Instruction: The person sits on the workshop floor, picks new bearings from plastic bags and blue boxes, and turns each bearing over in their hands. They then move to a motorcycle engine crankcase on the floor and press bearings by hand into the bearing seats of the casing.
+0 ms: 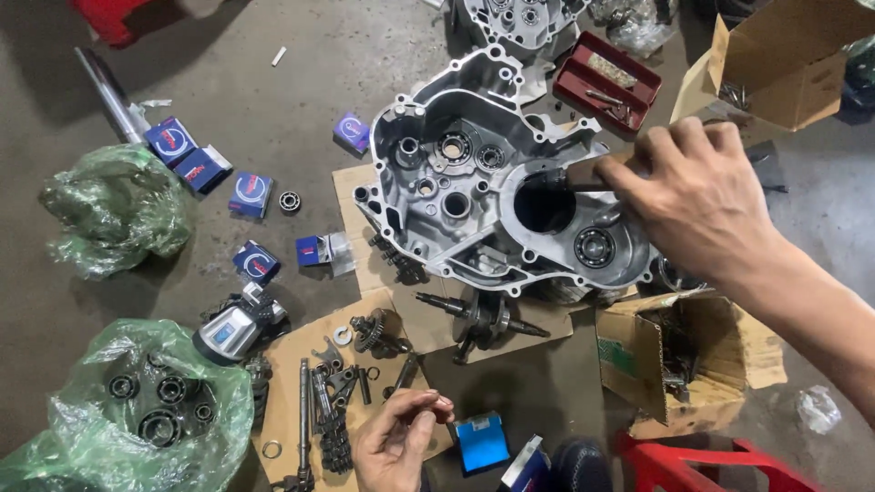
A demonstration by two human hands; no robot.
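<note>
The right hand [697,196] reaches in from the right edge of the view over a grey aluminium engine case half [492,191] that lies on flattened cardboard [428,319] on the concrete floor [273,100]. Its fingers are curled shut around the handle of a dark, round-headed tool [570,176], whose head sits at the rim of the large round opening in the case. A bearing [594,247] is seated in the case just below that hand. The left hand [396,442] is low near the bottom edge of the view, over the cardboard; its fingertips are pinched together on a small part [441,409] too small to make out. Just left of it lie several dark shafts and gears [333,410], and a crankshaft [483,319] rests between the case and that hand. A blue box [481,442] lies just right of the left hand. Small blue bearing boxes [251,193] are scattered on the floor to the left of the case, with a loose bearing [290,201] beside one. Two green plastic bags [114,205] sit toward the left edge, the lower one holding dark rings. An open cardboard box [679,360] of metal parts stands right of the crankshaft, and a red tray [609,80] lies beyond the case.
</note>
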